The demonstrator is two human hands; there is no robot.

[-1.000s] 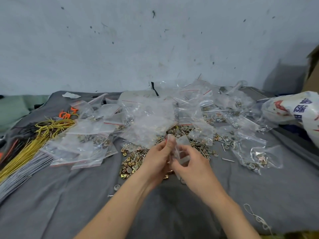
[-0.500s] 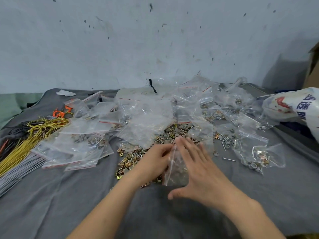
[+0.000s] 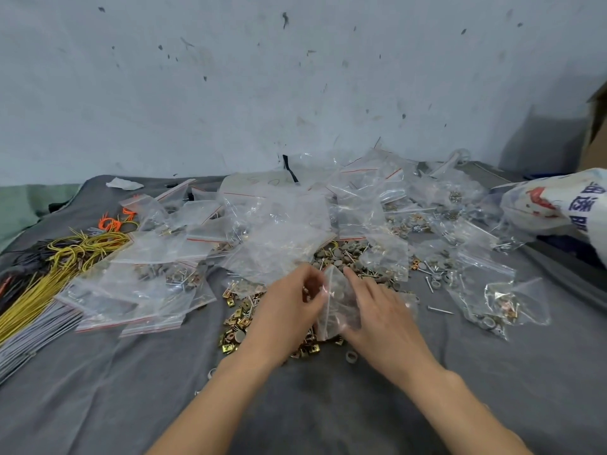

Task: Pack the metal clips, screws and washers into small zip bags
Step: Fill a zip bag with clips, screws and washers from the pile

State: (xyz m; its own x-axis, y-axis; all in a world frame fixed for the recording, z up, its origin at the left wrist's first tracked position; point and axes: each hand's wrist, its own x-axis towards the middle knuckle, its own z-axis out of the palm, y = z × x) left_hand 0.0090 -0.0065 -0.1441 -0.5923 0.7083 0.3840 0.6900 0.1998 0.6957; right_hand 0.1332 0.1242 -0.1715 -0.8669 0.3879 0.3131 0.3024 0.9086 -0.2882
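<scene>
A small clear zip bag stands between my two hands above the loose hardware. My left hand pinches the bag's left edge near its mouth. My right hand lies against the bag's right side with fingers spread and fairly straight. Beneath and to the left lies a heap of gold metal clips. Grey washers and screws are piled just beyond the bag. A lone grey washer sits near my right wrist.
Many clear zip bags, some filled, cover the grey cloth from left to right. Yellow and grey wire bundles lie at the far left. A printed white sack sits at the right edge. A loose screw lies right of my hands.
My right hand has slid down along the bag's right side. The left hand has shifted up to the bag's mouth. The camera has tilted slightly.
</scene>
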